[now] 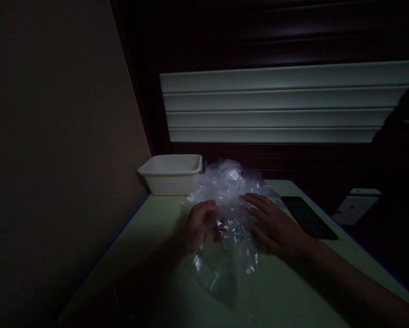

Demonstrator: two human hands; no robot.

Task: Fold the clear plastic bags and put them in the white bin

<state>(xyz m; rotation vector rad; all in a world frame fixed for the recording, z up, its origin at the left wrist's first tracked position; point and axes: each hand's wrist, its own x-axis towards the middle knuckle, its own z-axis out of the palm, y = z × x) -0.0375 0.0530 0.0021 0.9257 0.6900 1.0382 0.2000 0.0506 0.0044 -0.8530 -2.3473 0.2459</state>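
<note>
A loose heap of clear, crinkled plastic bags [230,182] lies in the middle of the table, with one bag draping toward me. On its left side, my left hand [201,225] is curled round part of the plastic, thumb on top; some of its fingers show faintly through the film. My right hand [274,223] rests against the heap's right side, its fingers stretched out and somewhat apart. The light is dim, so single bags are hard to tell from one another.
An off-white plastic basin [172,182] stands at the table's back left, by the wall. A flat black tablet-like slab [309,216] lies along the right edge of the pale green table [150,228]. A white box [356,207] sits beyond that edge.
</note>
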